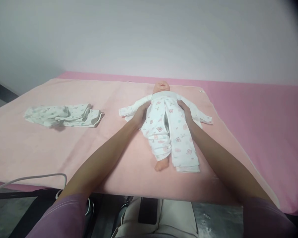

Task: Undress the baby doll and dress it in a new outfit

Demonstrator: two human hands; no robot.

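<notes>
Running across 6 o'clock in the head view, the near edge of the peach mat (130,177) meets a slanting right edge at 4 o'clock; the pink sheet (258,125) spreads beyond it at 3 o'clock, and the wall (149,39) rises at 12. A stretch of mat lies between the left arm and one folded pile of clothing (76,115) at 9. Counted just right of centre: one doll (162,86), head towards 12, one long-sleeved top (196,113), one pair of printed trousers (156,119), one bare foot (162,164) towards 6. Two hands flank the trousers: left hand (141,115) at their 10 o'clock, right hand (185,109) at their 2, both curved narrowly against the fabric. Fingers are partly hidden; whether they grip, I cannot tell.
</notes>
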